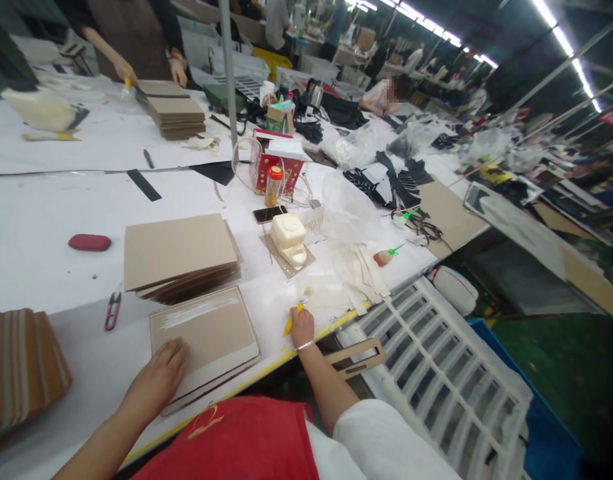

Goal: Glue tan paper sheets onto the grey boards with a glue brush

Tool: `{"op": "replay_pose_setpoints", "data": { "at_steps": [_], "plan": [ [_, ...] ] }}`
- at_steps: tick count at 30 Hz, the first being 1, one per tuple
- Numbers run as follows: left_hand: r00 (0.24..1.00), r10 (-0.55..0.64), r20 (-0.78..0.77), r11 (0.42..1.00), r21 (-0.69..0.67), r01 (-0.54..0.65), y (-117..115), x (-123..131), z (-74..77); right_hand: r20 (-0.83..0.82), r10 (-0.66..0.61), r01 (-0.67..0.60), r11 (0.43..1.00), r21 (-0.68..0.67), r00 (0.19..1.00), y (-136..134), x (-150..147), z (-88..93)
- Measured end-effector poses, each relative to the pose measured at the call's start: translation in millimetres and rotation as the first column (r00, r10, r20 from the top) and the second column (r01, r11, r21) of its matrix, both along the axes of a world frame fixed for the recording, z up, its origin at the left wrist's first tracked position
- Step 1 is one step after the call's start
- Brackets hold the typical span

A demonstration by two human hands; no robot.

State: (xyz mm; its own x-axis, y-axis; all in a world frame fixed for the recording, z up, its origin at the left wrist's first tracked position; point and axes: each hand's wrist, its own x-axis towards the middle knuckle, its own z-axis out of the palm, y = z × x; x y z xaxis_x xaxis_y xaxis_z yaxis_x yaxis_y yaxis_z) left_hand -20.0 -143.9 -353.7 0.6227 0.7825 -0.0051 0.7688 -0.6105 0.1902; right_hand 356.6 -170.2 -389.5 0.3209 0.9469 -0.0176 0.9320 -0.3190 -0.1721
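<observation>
My left hand (162, 375) lies on the left edge of a beige board (213, 343), its fingers stretched out over the surface. A white streak (199, 312), wet-looking, runs across the far part of that board. In my right hand (303, 329) is a small brush with a yellow handle (287, 325), held near the table's front edge. The brush head points away from me, close to a pale smeared patch (321, 293). Beyond it stands a cream-coloured plastic container (289, 233) on a piece of cardboard. Behind the board sits a stack of similar boards (181, 250).
Thread snips (113, 311) and a dark red case (89, 243) lie to the left. A phone (269, 213), an orange-capped bottle (273, 187) and a red box (286, 163) stand farther back. White slatted crate (436, 353) at right. Across the table, a co-worker's hands (123, 69) handle boards.
</observation>
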Motion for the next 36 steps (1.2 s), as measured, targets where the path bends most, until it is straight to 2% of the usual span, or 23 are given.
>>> {"op": "replay_pose_setpoints", "data": {
  "at_steps": [2, 4, 6, 8, 10, 13, 15, 16, 17, 19, 20, 21, 24, 26, 28, 30, 33, 36],
  "plan": [
    [1.000, 0.012, 0.013, 1.000, -0.003, -0.012, 0.0, -0.4, 0.2, -0.041, 0.019, -0.019, 1.000, 0.005, 0.999, 0.0, -3.7, -0.7],
    [0.999, 0.033, 0.023, 0.999, -0.016, -0.033, 0.9, -1.3, 2.1, -0.065, 0.033, -0.032, 0.999, 0.009, 0.997, 3.0, -5.9, 7.2],
    [0.998, 0.060, 0.025, 0.997, -0.060, -0.058, 2.7, -0.7, 8.4, -0.129, 0.025, -0.019, 0.999, 0.045, 0.991, 7.7, -10.8, 24.5],
    [0.992, 0.111, 0.061, 0.987, -0.120, -0.103, 4.8, 5.3, 21.9, -0.306, -0.001, 0.047, 0.989, 0.142, 0.952, 12.4, -22.3, 50.2],
    [0.969, 0.175, 0.173, 0.973, -0.179, -0.143, 6.5, 20.1, 43.0, -0.566, 0.029, 0.133, 0.961, 0.243, 0.824, 16.1, -40.3, 80.1],
    [0.869, 0.239, 0.434, 0.942, -0.319, -0.099, 8.6, 57.4, 78.2, -0.842, 0.168, 0.126, 0.956, 0.267, 0.513, 20.1, -72.8, 119.0],
    [0.761, 0.349, 0.547, 0.856, -0.517, -0.022, 10.0, 82.5, 93.8, -0.916, 0.198, 0.091, 0.966, 0.244, 0.349, 22.8, -91.9, 133.8],
    [0.714, 0.399, 0.575, 0.773, -0.630, 0.076, 10.3, 91.6, 97.4, -0.928, 0.204, 0.078, 0.968, 0.239, 0.312, 24.4, -99.4, 137.5],
    [0.685, 0.454, 0.569, 0.656, -0.734, 0.175, 10.3, 96.9, 98.2, -0.928, 0.212, 0.068, 0.968, 0.243, 0.305, 26.3, -105.1, 139.0],
    [0.652, 0.571, 0.498, 0.408, -0.862, 0.301, 8.4, 95.0, 92.8, -0.898, 0.233, 0.059, 0.960, 0.273, 0.373, 31.3, -111.6, 137.3],
    [0.632, 0.635, 0.445, 0.314, -0.895, 0.315, 6.8, 88.1, 88.1, -0.865, 0.242, 0.063, 0.952, 0.299, 0.441, 34.4, -112.9, 134.7],
    [0.596, 0.702, 0.390, 0.251, -0.918, 0.306, 5.0, 78.0, 82.7, -0.817, 0.245, 0.069, 0.942, 0.327, 0.522, 37.8, -113.4, 131.3],
    [0.406, 0.884, 0.231, 0.149, -0.963, 0.223, 3.2, 39.5, 68.3, -0.644, 0.232, 0.052, 0.919, 0.391, 0.729, 49.3, -114.7, 117.7],
    [0.273, 0.952, 0.141, 0.105, -0.984, 0.143, 8.2, 17.1, 61.8, -0.565, 0.233, 0.003, 0.923, 0.385, 0.792, 58.3, -118.5, 106.2],
    [0.171, 0.978, 0.117, 0.112, -0.993, 0.039, 18.6, 3.0, 57.0, -0.512, 0.243, -0.055, 0.933, 0.355, 0.824, 68.5, -125.2, 93.6],
    [0.126, 0.981, 0.145, 0.156, -0.984, -0.089, 32.3, -3.7, 51.9, -0.456, 0.258, -0.107, 0.938, 0.331, 0.852, 79.7, -133.9, 81.3],
    [0.142, 0.971, 0.193, 0.230, -0.919, -0.320, 53.1, -8.0, 40.4, -0.368, 0.294, -0.184, 0.934, 0.306, 0.882, 95.6, -146.0, 65.0],
    [0.206, 0.950, 0.234, 0.309, -0.801, -0.512, 67.0, -13.3, 26.6, -0.308, 0.321, -0.240, 0.932, 0.272, 0.896, 106.2, -152.5, 52.6]
  ]
}}
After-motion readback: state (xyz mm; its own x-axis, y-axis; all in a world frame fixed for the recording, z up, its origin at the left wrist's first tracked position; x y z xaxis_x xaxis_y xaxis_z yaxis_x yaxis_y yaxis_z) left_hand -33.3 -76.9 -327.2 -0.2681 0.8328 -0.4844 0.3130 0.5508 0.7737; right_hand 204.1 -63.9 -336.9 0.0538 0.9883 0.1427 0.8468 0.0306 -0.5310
